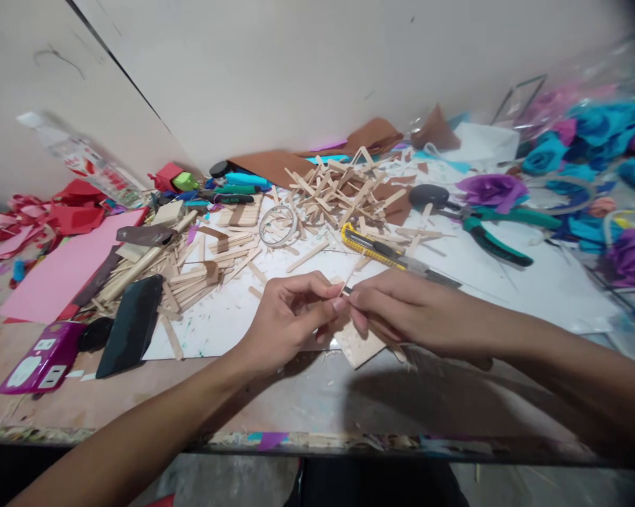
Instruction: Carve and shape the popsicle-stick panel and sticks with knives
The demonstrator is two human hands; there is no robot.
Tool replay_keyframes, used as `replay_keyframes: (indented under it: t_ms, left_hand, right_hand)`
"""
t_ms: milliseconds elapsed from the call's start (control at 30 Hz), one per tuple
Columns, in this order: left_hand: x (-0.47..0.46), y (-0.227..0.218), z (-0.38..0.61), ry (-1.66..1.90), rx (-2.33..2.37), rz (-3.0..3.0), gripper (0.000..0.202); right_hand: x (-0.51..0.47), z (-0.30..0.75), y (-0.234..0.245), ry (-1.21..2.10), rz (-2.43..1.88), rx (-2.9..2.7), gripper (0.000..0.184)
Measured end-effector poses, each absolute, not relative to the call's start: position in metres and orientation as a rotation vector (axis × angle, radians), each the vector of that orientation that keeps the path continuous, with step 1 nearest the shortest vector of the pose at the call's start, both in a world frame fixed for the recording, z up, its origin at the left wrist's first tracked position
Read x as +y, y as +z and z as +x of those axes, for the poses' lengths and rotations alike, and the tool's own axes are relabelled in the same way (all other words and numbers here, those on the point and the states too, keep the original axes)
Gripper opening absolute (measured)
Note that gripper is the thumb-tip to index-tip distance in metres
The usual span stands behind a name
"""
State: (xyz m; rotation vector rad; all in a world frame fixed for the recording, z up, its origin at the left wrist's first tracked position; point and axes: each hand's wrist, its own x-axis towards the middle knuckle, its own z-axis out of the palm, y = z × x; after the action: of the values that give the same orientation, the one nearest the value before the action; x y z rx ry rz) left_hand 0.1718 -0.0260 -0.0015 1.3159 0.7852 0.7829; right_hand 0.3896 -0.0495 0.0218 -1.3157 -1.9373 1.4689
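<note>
My left hand (288, 317) and my right hand (402, 313) meet at the middle of the table, fingers pinched together on a small flat panel of wooden sticks (357, 343). A thin stick (350, 277) rises from between the fingertips. The panel's lower corner rests near the table's front. Both hands are closed. A yellow utility knife (381, 250) lies just behind the right hand.
A heap of wooden sticks (338, 186) lies behind, more sticks (191, 264) at left. Green-handled pliers (486, 232), a tape ring (278, 225), a black phone (130, 324), a purple box (40, 359), pink paper (64, 264) and paper flowers (597, 148) crowd the table.
</note>
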Motion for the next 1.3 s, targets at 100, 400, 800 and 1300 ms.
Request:
replay_keyframes:
  t_ms: [100, 400, 800, 1300]
  left_hand:
    - [-0.026, -0.002, 0.171, 0.789, 0.767, 1.308, 0.02]
    - [-0.025, 0.0, 0.173, 0.818, 0.782, 1.343, 0.021]
    - [-0.023, 0.003, 0.174, 0.862, 0.777, 1.376, 0.017]
    - [-0.023, 0.004, 0.173, 0.82, 0.776, 1.371, 0.02]
  right_hand:
    - [-0.049, 0.39, 0.022, 1.431, -1.311, -1.953, 0.04]
    - [-0.052, 0.383, 0.021, 1.369, -1.298, -1.921, 0.039]
    - [-0.056, 0.374, 0.015, 1.357, -1.264, -1.818, 0.037]
    - [-0.049, 0.385, 0.021, 1.459, -1.253, -1.885, 0.039]
